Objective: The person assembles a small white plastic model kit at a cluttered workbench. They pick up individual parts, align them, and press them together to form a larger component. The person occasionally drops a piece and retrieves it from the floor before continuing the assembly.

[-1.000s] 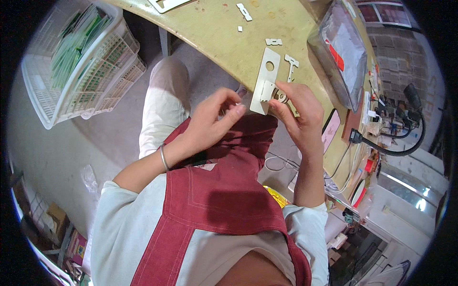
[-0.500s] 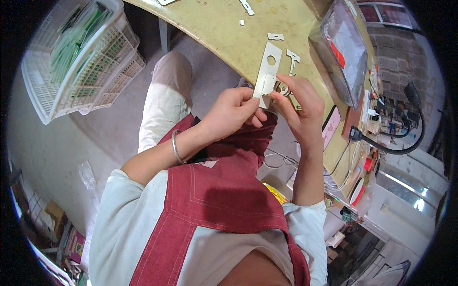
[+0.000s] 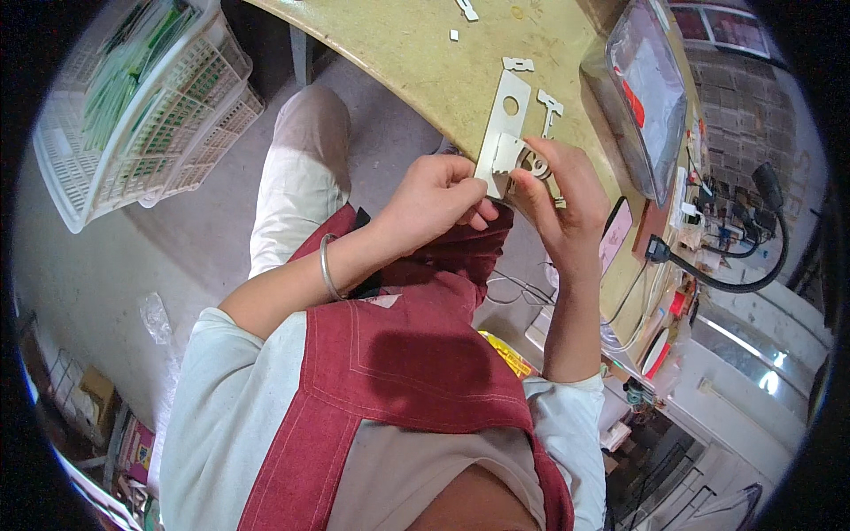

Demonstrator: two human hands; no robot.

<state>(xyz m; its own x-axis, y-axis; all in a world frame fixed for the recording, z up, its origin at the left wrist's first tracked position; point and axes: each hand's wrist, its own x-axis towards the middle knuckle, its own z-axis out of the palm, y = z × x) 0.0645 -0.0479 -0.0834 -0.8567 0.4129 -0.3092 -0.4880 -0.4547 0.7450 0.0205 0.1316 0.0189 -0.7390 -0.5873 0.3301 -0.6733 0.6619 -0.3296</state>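
1. Left hand [image 3: 443,199] first: forearm angled in over the lap, fingers curled, thumb pinching the lower end of a flat cream panel [image 3: 498,128], which sticks up past the fingertips.
2. Right hand [image 3: 567,190]: forearm near upright, thumb and index pinching a small notched piece [image 3: 506,152] against that panel, just left of the fingers.
3. Beyond the right hand: a T-shaped piece [image 3: 550,104], then a small cut-out [image 3: 518,65], both on the table [image 3: 398,57].

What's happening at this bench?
A person's right hand pinches a small notched piece over a pale plate with a round hole, at the table's edge. The left hand is at the plate's near end; its grip is unclear. Loose flat cutouts lie beyond.
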